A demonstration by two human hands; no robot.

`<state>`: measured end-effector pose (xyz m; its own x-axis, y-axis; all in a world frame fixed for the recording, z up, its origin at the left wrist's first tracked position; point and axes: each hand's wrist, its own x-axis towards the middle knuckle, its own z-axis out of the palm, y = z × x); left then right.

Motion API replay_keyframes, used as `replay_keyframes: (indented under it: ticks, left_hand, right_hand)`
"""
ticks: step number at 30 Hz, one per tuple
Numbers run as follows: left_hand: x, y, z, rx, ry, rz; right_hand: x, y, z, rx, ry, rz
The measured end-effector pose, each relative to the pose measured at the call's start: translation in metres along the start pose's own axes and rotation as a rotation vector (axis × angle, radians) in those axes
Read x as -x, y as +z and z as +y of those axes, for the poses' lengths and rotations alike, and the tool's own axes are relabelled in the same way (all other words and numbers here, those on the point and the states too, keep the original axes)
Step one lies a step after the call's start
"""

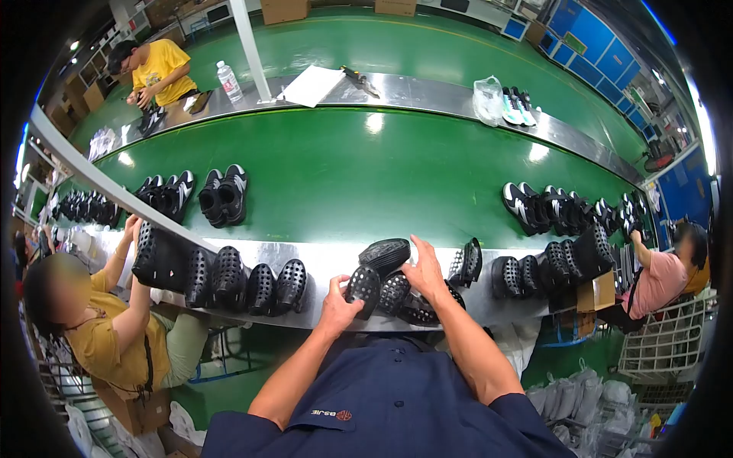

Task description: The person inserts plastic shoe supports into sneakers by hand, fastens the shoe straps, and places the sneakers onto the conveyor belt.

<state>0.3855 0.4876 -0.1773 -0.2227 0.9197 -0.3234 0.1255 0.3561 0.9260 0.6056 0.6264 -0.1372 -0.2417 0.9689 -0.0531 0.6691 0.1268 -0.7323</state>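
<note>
A green belt (366,175) runs beyond the metal ledge (327,263) before me. Above this ledge, my left hand (337,307) pinches a dotted black piece (364,290) between thumb and fingers. My right hand (427,269) has thumb and fingers spread at the end of a dark oval piece (384,256); whether it grips this piece, I cannot tell

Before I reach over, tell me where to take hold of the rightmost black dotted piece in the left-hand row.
Probably across its long sides, coming from above and the right: the black dotted piece is longer than wide, bare tabletop lies to its right, and a neighbour stands close on its left.
</note>
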Motion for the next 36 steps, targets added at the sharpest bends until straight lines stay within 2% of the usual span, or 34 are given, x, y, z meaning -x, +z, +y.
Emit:
replay_keyframes:
  ticks: [2, 5, 6, 9, 11, 13, 14, 15, 17, 18, 19, 21, 23, 25, 28, 31, 32, 33, 35, 36]
  left_hand:
    - [0.014, -0.01, 0.018, -0.182, -0.007, 0.056]
    - [0.024, -0.014, 0.027, -0.395, -0.065, 0.098]
    - [0.02, -0.009, 0.008, -0.499, 0.034, 0.127]
    - [0.032, -0.007, 0.028, -0.745, 0.271, 0.229]
    - [0.03, -0.011, 0.045, -0.694, 0.458, 0.261]
    - [0.03, -0.013, 0.095, -0.688, 0.627, 0.267]
    - [0.025, -0.011, 0.106, -0.661, 0.645, 0.211]
    - [0.019, -0.008, 0.12, -0.65, 0.661, 0.152]
    - [0.002, -0.005, 0.13, -0.2, 0.258, -0.144]
    - [-0.015, -0.001, 0.112, 0.137, 0.168, -0.221]
    - [-0.013, -0.001, 0.13, 0.481, 0.024, -0.254]
    - [-0.014, 0.008, 0.141, 0.843, 0.019, -0.269]
    - [-0.018, 0.019, 0.142, 0.976, 0.024, -0.336]
    - [-0.011, 0.028, 0.156, 1.131, -0.022, -0.444]
    - [-0.013, 0.045, 0.148, 1.172, -0.055, -0.539]
    - [-0.016, 0.059, 0.14, 1.069, -0.125, -0.58]
    - [-0.014, 0.062, 0.142, 0.852, -0.129, -0.551]
    - [-0.012, 0.062, 0.149, 0.638, -0.12, -0.518]
    - [-0.009, 0.052, 0.141, 0.366, -0.077, -0.455]
    - [-0.008, 0.044, 0.136, 0.343, -0.07, -0.447]
  right_hand:
    - [-0.021, 0.016, 0.022, 0.12, 0.01, -0.063]
    - [-0.025, 0.01, 0.006, 0.207, 0.021, -0.264]
    - [-0.026, 0.012, 0.009, 0.19, -0.006, -0.299]
    - [-0.031, 0.017, 0.03, 0.262, -0.218, -0.279]
    - [-0.032, -0.006, 0.003, 0.276, -0.337, -0.353]
    - [-0.037, -0.029, -0.017, 0.279, -0.454, -0.461]
    - [-0.035, -0.045, -0.036, 0.318, -0.463, -0.561]
    - [-0.031, -0.06, -0.055, 0.263, -0.481, -0.533]
    - [-0.02, -0.084, -0.083, 0.15, -0.507, -0.467]
    - [-0.015, -0.092, -0.085, 0.008, -0.478, -0.365]
    - [-0.002, -0.098, -0.094, -0.12, -0.341, -0.258]
    - [0.029, -0.096, -0.091, -0.185, -0.185, -0.126]
    - [0.057, -0.082, -0.078, -0.262, -0.138, -0.127]
    - [0.074, -0.075, -0.087, -0.534, -0.004, -0.145]
    - [0.084, -0.068, -0.095, -0.884, 0.089, -0.031]
    - [0.092, -0.061, -0.07, -0.691, 0.082, 0.201]
    - [0.097, -0.067, -0.061, -0.588, 0.049, 0.283]
    - [0.107, -0.088, -0.064, -0.59, 0.153, 0.249]
    - [0.122, -0.111, -0.04, -0.569, 0.113, 0.482]
    - [0.128, -0.128, -0.018, -0.378, 0.106, 0.571]
